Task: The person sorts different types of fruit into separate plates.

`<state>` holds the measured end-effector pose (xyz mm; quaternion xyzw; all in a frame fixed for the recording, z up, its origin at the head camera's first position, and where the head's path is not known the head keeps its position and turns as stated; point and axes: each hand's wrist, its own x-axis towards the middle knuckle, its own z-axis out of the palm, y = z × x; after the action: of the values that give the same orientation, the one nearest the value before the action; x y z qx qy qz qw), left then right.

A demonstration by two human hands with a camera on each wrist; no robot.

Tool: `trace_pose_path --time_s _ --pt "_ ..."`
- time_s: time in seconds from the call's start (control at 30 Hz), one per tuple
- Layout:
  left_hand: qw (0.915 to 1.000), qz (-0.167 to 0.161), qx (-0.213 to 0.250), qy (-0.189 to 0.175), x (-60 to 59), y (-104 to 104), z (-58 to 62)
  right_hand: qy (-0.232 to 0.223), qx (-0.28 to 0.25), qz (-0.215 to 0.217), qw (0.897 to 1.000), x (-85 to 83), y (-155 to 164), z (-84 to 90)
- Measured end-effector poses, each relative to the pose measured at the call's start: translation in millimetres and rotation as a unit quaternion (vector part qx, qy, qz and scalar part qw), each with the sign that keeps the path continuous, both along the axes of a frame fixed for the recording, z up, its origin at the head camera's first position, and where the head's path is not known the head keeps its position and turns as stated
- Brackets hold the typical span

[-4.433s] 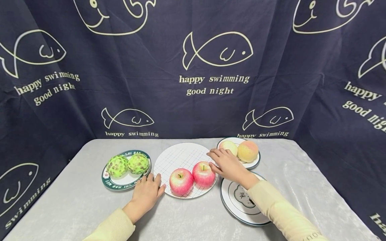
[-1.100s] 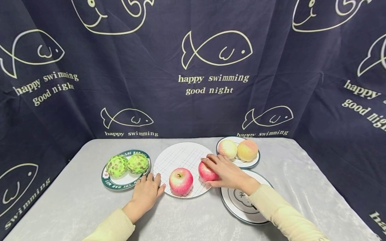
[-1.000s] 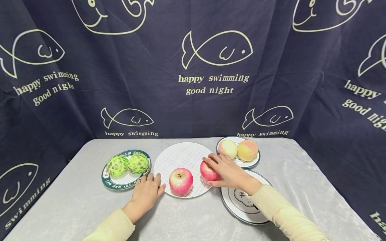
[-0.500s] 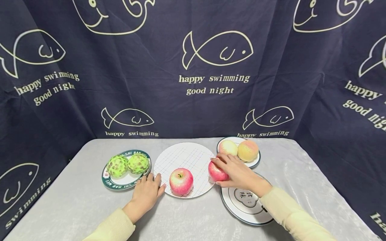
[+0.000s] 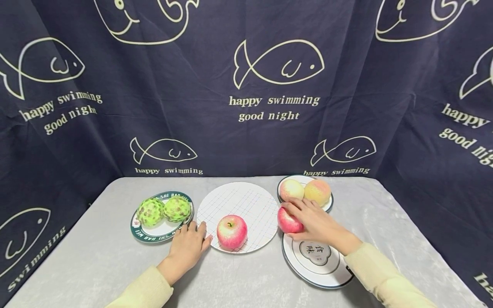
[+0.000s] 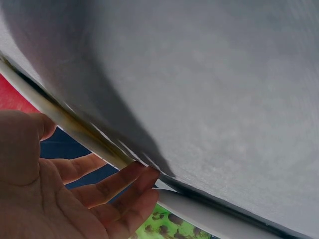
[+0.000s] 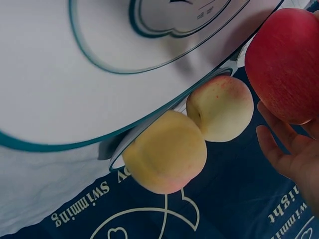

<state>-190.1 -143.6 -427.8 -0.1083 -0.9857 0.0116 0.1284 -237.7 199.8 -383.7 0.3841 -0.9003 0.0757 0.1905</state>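
My right hand (image 5: 313,220) grips a red apple (image 5: 289,220) above the far-left rim of the white plate with a dark rim (image 5: 327,273). In the right wrist view the apple (image 7: 286,64) hangs over that plate's edge, the fingers curled at its side. A second red apple (image 5: 232,232) sits on the round white grid-patterned plate (image 5: 227,199) in the middle. My left hand (image 5: 187,247) rests between the grid plate and the green-rimmed oval plate (image 5: 140,235), fingers relaxed and holding nothing. In the left wrist view its fingertips (image 6: 149,174) lie at the plate's edge.
Two green knobbly fruits (image 5: 150,211) lie on the oval plate at left. At the back right, two peaches (image 5: 317,192) share a small plate (image 5: 328,205), close behind my right hand. A dark fish-print curtain (image 5: 246,141) stands behind the grey cloth-covered table (image 5: 96,248).
My right hand has taken hold of the right-hand apple on the grid plate and carried it rightward off that plate, to the dark-rimmed plate's edge. The left hand stays put.
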Motion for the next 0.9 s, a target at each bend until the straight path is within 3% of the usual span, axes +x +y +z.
trace_pose_path --time_s 0.33,0.9 --pt "1.0000 0.001 0.001 -0.005 0.4 -0.1 -0.1 0.002 0.039 -0.038 0.998 4.7 17.2 -0.1" --pt "0.9999 -0.006 -0.001 0.015 0.8 -0.4 1.3 -0.036 0.036 -0.066 0.997 8.5 35.0 1.2"
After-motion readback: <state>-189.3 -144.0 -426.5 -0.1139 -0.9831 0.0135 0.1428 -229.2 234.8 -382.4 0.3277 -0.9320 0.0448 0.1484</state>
